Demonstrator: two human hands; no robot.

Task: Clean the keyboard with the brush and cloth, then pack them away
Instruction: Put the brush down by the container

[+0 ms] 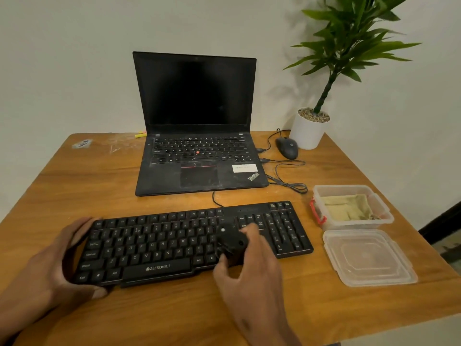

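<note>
A black Zebronics keyboard (159,245) lies across the front of the wooden table (74,186). My left hand (57,260) grips its left end, thumb on the front edge and fingers over the back edge. My right hand (249,275) holds a black brush (230,243) pressed onto the keys right of the letter block. The beige cloth (346,207) lies folded inside a clear plastic box (381,208) to the right of the keyboard. The box's clear lid (369,258) lies flat on the table in front of it.
An open black laptop (197,136) stands behind the keyboard, its cables (287,178) trailing to the right. A black mouse (287,147) and a white potted plant (309,128) sit at the back right. The table's right edge runs close to the box.
</note>
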